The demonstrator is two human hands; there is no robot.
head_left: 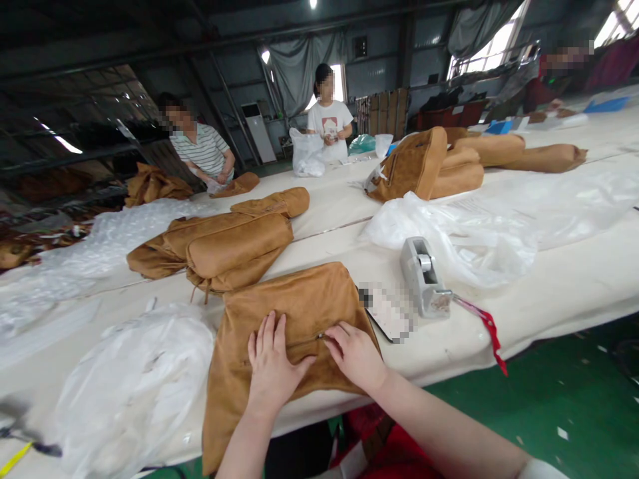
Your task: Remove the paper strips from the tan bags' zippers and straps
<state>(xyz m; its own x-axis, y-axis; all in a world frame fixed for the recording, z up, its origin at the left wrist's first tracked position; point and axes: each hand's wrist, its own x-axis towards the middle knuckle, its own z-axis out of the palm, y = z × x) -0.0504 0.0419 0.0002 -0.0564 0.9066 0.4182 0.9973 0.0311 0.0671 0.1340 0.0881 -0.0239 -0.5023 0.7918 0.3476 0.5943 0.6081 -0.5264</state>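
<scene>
A tan leather-like bag [304,293] lies flat at the table's near edge, one corner hanging over it. My left hand [272,359] rests on it with the fingers spread, left of a zipper [302,342] that runs across the bag. At the zipper's right end, my right hand [352,349] pinches the zipper pull [320,336] between thumb and fingers. The part of the bag under both hands is hidden.
Beside the bag are a tape dispenser [423,276] with a red strip and a blurred flat object [392,313]. Clear plastic bags [134,386] lie to the left, plastic film [464,233] to the right. More tan bags [239,246] lie beyond. Co-workers [329,123] stand across the table.
</scene>
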